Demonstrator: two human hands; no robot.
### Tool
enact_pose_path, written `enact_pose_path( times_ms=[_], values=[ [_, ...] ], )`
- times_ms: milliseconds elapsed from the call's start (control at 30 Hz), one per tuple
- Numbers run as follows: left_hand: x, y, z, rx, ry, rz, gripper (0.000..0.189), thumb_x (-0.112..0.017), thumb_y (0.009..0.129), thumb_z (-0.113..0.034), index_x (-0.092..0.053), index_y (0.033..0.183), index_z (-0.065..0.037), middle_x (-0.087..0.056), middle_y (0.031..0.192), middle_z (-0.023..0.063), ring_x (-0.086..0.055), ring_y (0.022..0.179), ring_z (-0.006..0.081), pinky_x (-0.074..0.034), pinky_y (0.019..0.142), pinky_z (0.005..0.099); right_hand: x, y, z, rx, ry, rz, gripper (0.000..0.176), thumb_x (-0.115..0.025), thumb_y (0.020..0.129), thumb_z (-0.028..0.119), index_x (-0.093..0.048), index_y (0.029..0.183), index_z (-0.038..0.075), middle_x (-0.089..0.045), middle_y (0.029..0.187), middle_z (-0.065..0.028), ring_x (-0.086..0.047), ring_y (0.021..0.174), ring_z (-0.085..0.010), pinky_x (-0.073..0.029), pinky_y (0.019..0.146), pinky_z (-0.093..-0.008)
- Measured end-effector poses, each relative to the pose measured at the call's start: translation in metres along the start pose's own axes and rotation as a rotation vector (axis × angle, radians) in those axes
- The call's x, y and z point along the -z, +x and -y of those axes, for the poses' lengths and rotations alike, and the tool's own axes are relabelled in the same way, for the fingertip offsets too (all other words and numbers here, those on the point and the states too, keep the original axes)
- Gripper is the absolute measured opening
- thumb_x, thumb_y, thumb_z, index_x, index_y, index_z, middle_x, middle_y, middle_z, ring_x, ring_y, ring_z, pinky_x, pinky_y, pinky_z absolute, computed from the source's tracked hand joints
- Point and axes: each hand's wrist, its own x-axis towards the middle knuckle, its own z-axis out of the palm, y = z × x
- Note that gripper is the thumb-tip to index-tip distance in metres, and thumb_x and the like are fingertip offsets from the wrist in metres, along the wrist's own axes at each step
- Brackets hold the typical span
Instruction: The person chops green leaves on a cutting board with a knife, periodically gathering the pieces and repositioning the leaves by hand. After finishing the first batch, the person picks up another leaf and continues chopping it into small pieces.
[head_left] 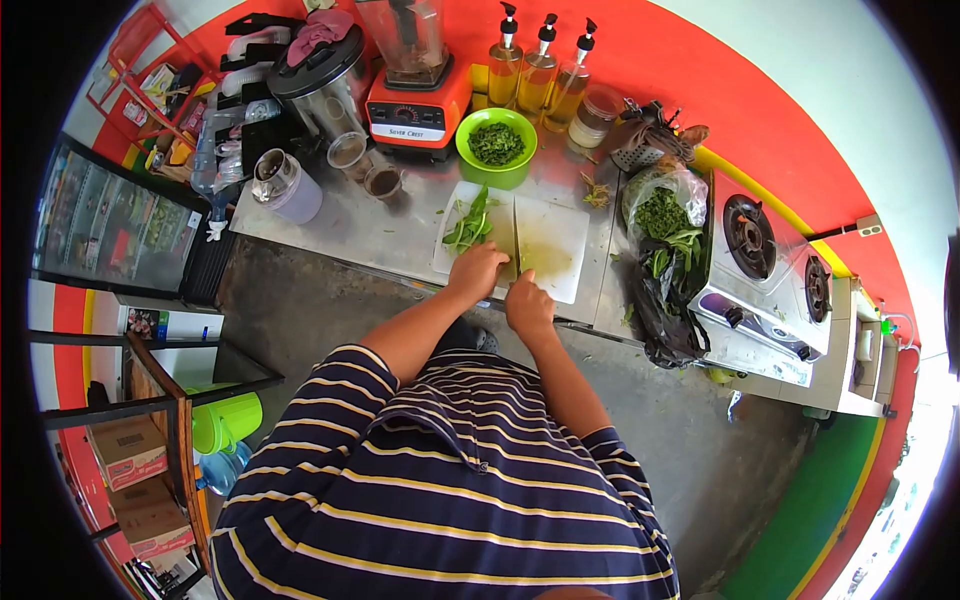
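Note:
A white cutting board (568,225) with greenish wet stains lies on the steel counter. My right hand (530,303) is closed around the handle of a knife (516,232), its blade pointing away from me over the board. Close to the blade, my left hand (480,270) has its fingers bent and pressed together; what they hold is hidden. Leafy greens (468,225) lie on the board just beyond the left hand. Behind the board stands a bright green bowl (507,175) with chopped greens (496,144) in it.
An orange blender (418,105), several pump bottles (537,72) and a lidded jar (594,118) line the back. Cups (383,181) and a shaker (287,187) stand left. Right are bagged greens (662,213), a black plastic bag (672,318) and a gas stove (768,278).

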Motion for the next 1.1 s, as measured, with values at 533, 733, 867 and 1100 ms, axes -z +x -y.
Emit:
enact_pose_path(
  times_ms=[533, 733, 867, 1100],
  values=[
    [-0.007, -0.011, 0.002, 0.033, 0.062, -0.046, 0.016, -0.06, 0.086, -0.01, -0.074, 0.093, -0.01, -0.066, 0.092, 0.0085, -0.064, 0.093, 0.0327, -0.052, 0.076, 0.0455, 0.004, 0.0, 0.007, 0.087, -0.084, -0.027, 0.035, -0.052, 0.101, 0.03, -0.047, 0.112, -0.003, -0.072, 0.095, -0.023, -0.073, 0.09, -0.0385, -0.058, 0.078, -0.0462],
    [-0.009, -0.011, 0.002, 0.063, 0.049, -0.017, 0.015, -0.057, 0.086, -0.008, -0.072, 0.086, -0.01, -0.065, 0.095, 0.0086, -0.064, 0.096, 0.0322, -0.054, 0.076, 0.0472, 0.001, 0.003, 0.01, 0.058, -0.028, -0.007, 0.037, -0.053, 0.1, 0.032, -0.048, 0.112, -0.002, -0.072, 0.095, -0.0235, -0.072, 0.092, -0.0392, -0.058, 0.08, -0.0474],
    [-0.003, -0.009, -0.003, 0.074, 0.111, 0.054, 0.016, -0.056, 0.086, -0.008, -0.072, 0.087, -0.01, -0.065, 0.096, 0.0081, -0.064, 0.097, 0.032, -0.054, 0.076, 0.0469, 0.011, 0.008, 0.009, 0.064, -0.052, 0.031, 0.037, -0.052, 0.101, 0.032, -0.046, 0.114, -0.003, -0.072, 0.096, -0.0244, -0.072, 0.092, -0.0397, -0.057, 0.081, -0.0486],
    [-0.005, -0.011, -0.002, 0.062, 0.066, 0.028, 0.02, -0.056, 0.085, -0.006, -0.073, 0.095, -0.01, -0.064, 0.096, 0.0086, -0.064, 0.099, 0.0314, -0.054, 0.08, 0.0462, 0.004, 0.005, 0.009, 0.039, 0.018, 0.009, 0.038, -0.052, 0.1, 0.032, -0.047, 0.113, -0.003, -0.071, 0.098, -0.0262, -0.071, 0.096, -0.0419, -0.056, 0.084, -0.0496]
  ],
)
